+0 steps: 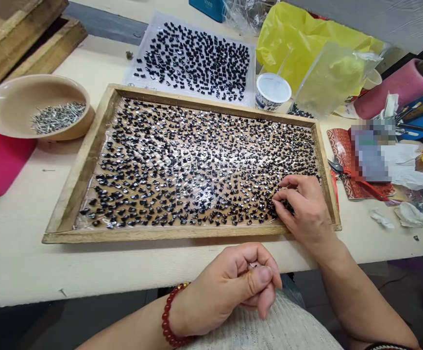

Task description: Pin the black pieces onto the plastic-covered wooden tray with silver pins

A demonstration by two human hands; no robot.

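The wooden tray lies flat on the table; it is likely stiff and the heaviest thing here, best taken by both short ends and kept level. The left hand is curled below its near edge, loosely closed around something small, too hidden to name. The right hand reaches into the near right corner, fingertips drawn together; whether they grip anything, I cannot tell. The black pieces spread across the tray look light, hard and slippery: pinch each by its sides.
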